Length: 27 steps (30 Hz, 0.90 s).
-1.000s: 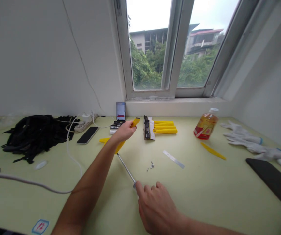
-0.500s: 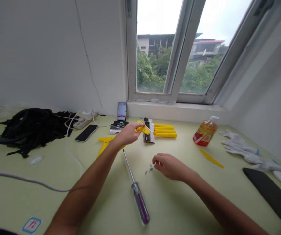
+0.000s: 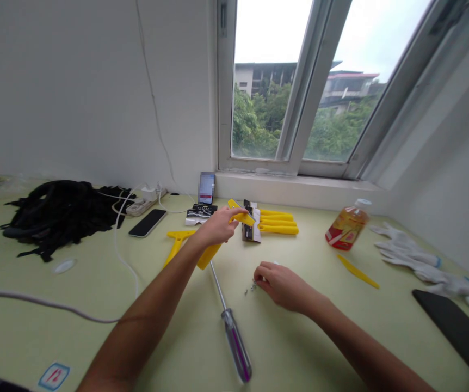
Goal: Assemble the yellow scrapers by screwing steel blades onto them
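Observation:
My left hand (image 3: 217, 227) is shut around a yellow plastic pry tool (image 3: 240, 216), whose other end (image 3: 208, 257) sticks out below the hand. My right hand (image 3: 282, 286) rests low over a small pile of screws (image 3: 251, 287), its fingers curled down and partly hiding them. I cannot tell whether those fingers hold a screw. A screwdriver (image 3: 235, 343) with a clear purple-striped handle lies on the table between my hands, held by neither. Its steel tip ends just below the yellow tool.
Behind my left hand are a yellow T-shaped scraper (image 3: 179, 242) and an opened device (image 3: 199, 215). Yellow-handled tools (image 3: 278, 223) lie by a black-and-silver pack (image 3: 251, 231). Further right are a yellow wedge (image 3: 357, 271), a bottle (image 3: 347, 228) and white gloves (image 3: 418, 256).
My right hand has let go of the screwdriver, which now lies on the table, and has moved over the screws. My left hand has carried the yellow tool slightly right.

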Tool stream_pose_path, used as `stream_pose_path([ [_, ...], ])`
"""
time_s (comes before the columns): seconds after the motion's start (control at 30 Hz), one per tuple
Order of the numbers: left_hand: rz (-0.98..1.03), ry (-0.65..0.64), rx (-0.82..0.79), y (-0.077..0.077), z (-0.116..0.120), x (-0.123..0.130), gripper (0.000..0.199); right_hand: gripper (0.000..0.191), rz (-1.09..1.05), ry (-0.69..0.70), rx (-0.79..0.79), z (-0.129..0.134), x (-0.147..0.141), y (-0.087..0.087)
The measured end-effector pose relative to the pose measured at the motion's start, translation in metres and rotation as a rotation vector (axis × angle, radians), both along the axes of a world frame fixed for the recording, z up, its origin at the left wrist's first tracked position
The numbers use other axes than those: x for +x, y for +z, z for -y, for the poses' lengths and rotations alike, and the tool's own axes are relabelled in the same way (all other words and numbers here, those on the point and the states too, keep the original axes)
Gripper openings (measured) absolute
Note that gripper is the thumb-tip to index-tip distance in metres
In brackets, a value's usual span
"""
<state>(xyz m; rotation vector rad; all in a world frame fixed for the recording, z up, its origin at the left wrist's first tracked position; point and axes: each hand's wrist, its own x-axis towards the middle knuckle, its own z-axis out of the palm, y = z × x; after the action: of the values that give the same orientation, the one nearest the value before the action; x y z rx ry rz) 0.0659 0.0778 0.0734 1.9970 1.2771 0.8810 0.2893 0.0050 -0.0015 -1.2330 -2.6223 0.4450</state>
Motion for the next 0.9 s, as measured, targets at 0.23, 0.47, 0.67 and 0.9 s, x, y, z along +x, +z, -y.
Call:
stream_pose_path([
  [0.23, 0.027, -0.076, 0.111, 0.006, 0.011, 0.009, 0.037, 0.013, -0.317, -0.092, 0.17, -0.008, 0.019, 0.038],
  [0.47, 0.031, -0.127, 0.159, 0.009, 0.029, 0.028, 0.027, 0.014, -0.491, -0.247, 0.372, -0.008, 0.037, 0.069],
  [0.67, 0.045, -0.181, 0.188, 0.005, 0.04, 0.043, 0.02, 0.013, -0.503, -0.225, 0.532, -0.005, 0.029, 0.065],
  [0.9, 0.053, -0.14, 0.161, 0.001, 0.046, 0.051, 0.018, 0.008, -0.64, -0.279, 0.391, -0.007, 0.027, 0.059],
])
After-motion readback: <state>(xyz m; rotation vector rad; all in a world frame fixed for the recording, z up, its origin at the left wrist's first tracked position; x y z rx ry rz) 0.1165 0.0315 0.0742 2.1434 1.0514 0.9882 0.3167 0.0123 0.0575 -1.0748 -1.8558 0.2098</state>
